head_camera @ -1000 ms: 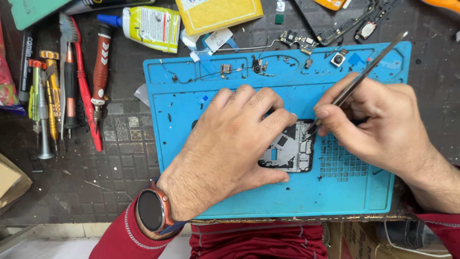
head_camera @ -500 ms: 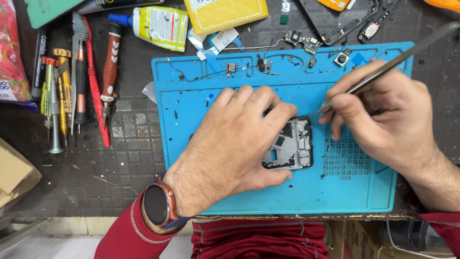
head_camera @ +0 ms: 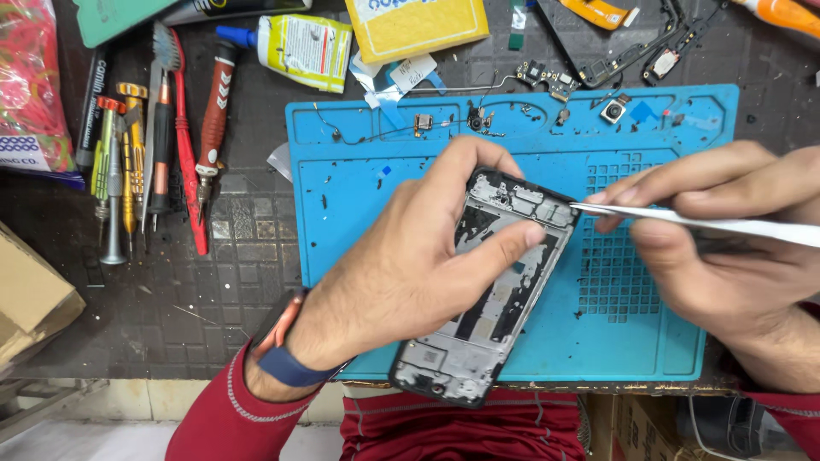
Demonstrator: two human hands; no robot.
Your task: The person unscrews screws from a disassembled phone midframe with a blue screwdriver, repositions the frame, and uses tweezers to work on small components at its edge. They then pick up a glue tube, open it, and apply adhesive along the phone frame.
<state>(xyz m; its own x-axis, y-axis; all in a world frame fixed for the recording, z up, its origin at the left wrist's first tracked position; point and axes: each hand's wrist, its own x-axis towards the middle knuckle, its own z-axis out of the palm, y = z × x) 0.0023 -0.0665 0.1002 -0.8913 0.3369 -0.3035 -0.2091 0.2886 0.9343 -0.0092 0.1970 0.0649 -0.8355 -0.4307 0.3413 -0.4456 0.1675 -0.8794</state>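
At the frame's centre, over the blue mat (head_camera: 359, 213), the left hand (head_camera: 401, 265) curls its fingers around the long edges of a light, stiff, probably fragile phone frame (head_camera: 487, 299), while the right hand (head_camera: 726, 248) pinches tweezers (head_camera: 683, 220) at its top corner.

You've got bright, even light from overhead, no hard hotspots. Soft shadows only: a faint one under your left hand (head_camera: 410, 256) on the blue mat (head_camera: 359, 205), a darker strip below the phone frame (head_camera: 491, 290). Mild glare on the tweezers (head_camera: 683, 220), which wash out toward the right edge. Centre is sharp; mat grid and frame detail read fine. Your right hand (head_camera: 726, 248) looks slightly soft w/ motion blur. Corners dim a bit and stretch, esp. the cardboard box (head_camera: 30, 299) at left.
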